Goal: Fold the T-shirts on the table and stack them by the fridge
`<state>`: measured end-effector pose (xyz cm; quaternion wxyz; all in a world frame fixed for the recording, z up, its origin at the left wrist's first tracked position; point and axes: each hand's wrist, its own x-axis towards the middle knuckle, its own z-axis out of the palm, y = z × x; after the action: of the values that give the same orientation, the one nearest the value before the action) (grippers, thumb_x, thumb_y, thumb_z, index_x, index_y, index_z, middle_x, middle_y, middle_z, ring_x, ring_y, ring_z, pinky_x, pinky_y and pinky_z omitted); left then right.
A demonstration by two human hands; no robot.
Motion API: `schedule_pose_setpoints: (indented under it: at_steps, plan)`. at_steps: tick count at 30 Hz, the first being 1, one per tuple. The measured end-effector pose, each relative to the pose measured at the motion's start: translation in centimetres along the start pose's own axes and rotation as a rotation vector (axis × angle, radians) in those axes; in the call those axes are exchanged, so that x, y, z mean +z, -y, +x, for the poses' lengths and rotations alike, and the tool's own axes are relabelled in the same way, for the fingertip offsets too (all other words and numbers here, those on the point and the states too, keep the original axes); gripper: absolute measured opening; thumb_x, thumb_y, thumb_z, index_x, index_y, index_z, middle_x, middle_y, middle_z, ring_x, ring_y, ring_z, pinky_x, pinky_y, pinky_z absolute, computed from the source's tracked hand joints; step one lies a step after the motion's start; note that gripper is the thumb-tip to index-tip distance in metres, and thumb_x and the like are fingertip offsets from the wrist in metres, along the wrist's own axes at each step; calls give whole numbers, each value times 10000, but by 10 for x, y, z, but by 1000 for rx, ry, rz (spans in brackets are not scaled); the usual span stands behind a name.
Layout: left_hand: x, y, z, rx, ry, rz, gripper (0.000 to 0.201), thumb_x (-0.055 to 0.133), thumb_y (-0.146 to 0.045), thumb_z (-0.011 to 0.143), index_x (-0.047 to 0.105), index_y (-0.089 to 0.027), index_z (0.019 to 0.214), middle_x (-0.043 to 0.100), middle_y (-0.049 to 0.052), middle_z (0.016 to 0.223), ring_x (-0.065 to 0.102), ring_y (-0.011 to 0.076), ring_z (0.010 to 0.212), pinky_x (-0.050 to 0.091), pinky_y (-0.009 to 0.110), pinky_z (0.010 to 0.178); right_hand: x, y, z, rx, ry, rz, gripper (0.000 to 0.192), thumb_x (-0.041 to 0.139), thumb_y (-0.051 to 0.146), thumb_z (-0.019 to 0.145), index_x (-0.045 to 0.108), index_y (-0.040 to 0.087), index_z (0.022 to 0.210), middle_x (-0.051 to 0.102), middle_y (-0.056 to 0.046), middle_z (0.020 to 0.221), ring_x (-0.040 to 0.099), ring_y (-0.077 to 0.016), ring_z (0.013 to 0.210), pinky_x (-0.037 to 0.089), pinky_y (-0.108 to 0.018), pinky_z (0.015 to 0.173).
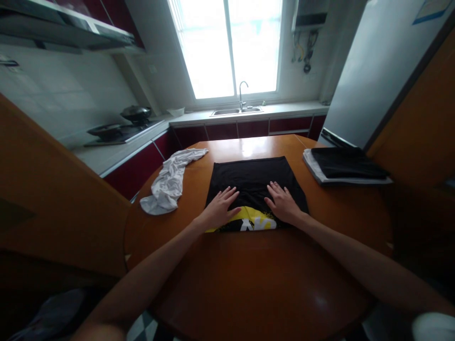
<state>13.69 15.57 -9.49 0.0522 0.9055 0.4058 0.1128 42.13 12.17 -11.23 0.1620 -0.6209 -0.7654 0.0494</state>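
A black T-shirt [254, 175] with a yellow and white print lies folded into a rough rectangle on the wooden table [263, 279]. On its left part rests my left hand [221, 207], palm down with the fingers spread. My right hand [283, 203] lies flat on the right part, its fingers also apart. Both hands touch the cloth and neither grips it. The print shows between the hands, along the near edge of the shirt.
To the left lies a crumpled white garment [168, 182]. A stack of folded dark and white clothes [346, 166] sits at the table's right edge. Behind are a counter with a sink [236, 112] and a stove with pans [135, 113]; a fridge [377, 66] stands at the right.
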Motion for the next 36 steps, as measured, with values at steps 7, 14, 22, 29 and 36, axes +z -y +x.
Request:
schedule_pose_setpoints:
  at_steps: [7, 14, 22, 29, 36]
  plan:
    - [3, -28, -3, 169, 209, -50, 668, 422, -625, 1010, 301, -335, 1600, 196, 53, 1682, 130, 302, 1562, 123, 567, 1244, 9, 5, -2, -81, 127, -24, 645, 363, 445, 1016, 365, 120, 1573, 237, -129, 1668, 157, -269, 1558, 133, -558, 1238]
    - [2, -28, -4, 171, 250, -52, 647, 429, -620, 1012, 308, -360, 1592, 151, 54, 1690, 97, 309, 1564, 99, 592, 1238, 7, -14, 8, 14, 155, 9, 646, 364, 504, 1020, 346, 194, 1586, 185, -89, 1685, 121, -271, 1565, 112, -596, 1230]
    - [-3, -25, -3, 165, 70, -186, 478, 465, -469, 1039, 542, -262, 1463, 455, 81, 1574, 355, 262, 1493, 298, 478, 1225, -9, -33, 16, 56, -153, 173, 527, 411, 362, 1009, 530, 125, 1463, 383, -157, 1610, 280, -265, 1523, 230, -506, 1225]
    - [2, -7, 5, 82, -154, -225, 346, 486, -324, 999, 714, -209, 1233, 632, 67, 1402, 567, 232, 1322, 427, 390, 1167, -35, -79, 27, 149, -373, 294, 449, 421, 191, 917, 686, 115, 1271, 638, -159, 1385, 570, -258, 1312, 415, -408, 1126]
    - [-18, 64, 10, -201, -320, -216, 328, 527, -315, 902, 760, -177, 1088, 726, 104, 1158, 681, 250, 1077, 513, 374, 1017, -55, -145, 28, 366, -277, 343, 250, 546, 216, 850, 767, 106, 891, 767, -115, 801, 707, -208, 741, 519, -276, 670]
